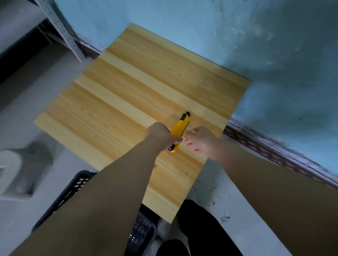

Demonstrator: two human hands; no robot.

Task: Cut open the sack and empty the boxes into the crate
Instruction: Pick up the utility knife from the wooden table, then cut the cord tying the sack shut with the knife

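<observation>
A yellow utility knife (181, 127) with a black tip lies across the near right part of a wooden table (135, 94). My left hand (160, 135) is closed around the knife's rear end. Just right of the knife, my right hand (201, 139) hovers with its fingers loosely curled, and nothing is in it. A dark perforated plastic crate (77, 186) sits on the floor below the table's near edge, mostly hidden by my left forearm. No sack or boxes are in view.
A blue wall (257, 35) runs behind and to the right of the table. A white toilet-like fixture (11, 171) stands on the grey floor at left. A perforated metal shelf upright (61, 25) rises at the upper left. My dark-trousered legs (199, 234) are below the table.
</observation>
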